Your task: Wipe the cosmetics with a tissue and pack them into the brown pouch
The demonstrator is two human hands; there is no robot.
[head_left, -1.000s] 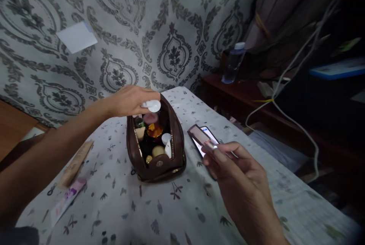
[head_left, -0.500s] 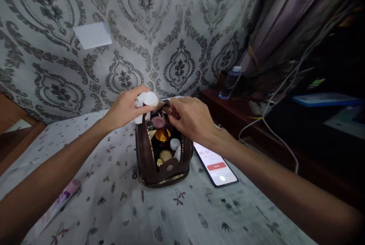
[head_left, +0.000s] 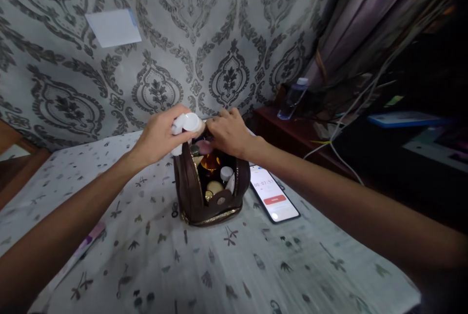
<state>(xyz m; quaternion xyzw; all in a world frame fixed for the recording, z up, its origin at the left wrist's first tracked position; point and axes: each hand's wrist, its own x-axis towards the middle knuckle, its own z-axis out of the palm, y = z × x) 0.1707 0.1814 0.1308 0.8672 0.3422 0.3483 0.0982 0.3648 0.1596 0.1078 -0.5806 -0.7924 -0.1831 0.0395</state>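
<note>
A brown bag [head_left: 188,202] stands unzipped on the patterned sheet, holding an amber item [head_left: 211,162], a white-capped jar [head_left: 226,173], a gold-capped item and a pink one. My left hand [head_left: 159,133] is closed around a white-capped container [head_left: 192,122] and some white material at the bag's far left edge. At the far right edge, my right hand [head_left: 228,131] is bent over the bag's opening with its fingers curled; whatever lies under the fingertips is hidden. A phone [head_left: 276,197] with a lit timer screen lies right of the bag.
A pink and white tube [head_left: 82,250] lies at the left, partly behind my left forearm. A clear bottle [head_left: 292,99] stands on a dark red ledge at the right, near white cables [head_left: 341,121]. Patterned wall rises behind the bag.
My right hand has moved slightly left and farther back along the bag's rim. My left hand still holds the white-capped container. The whole view has shifted a little.
</note>
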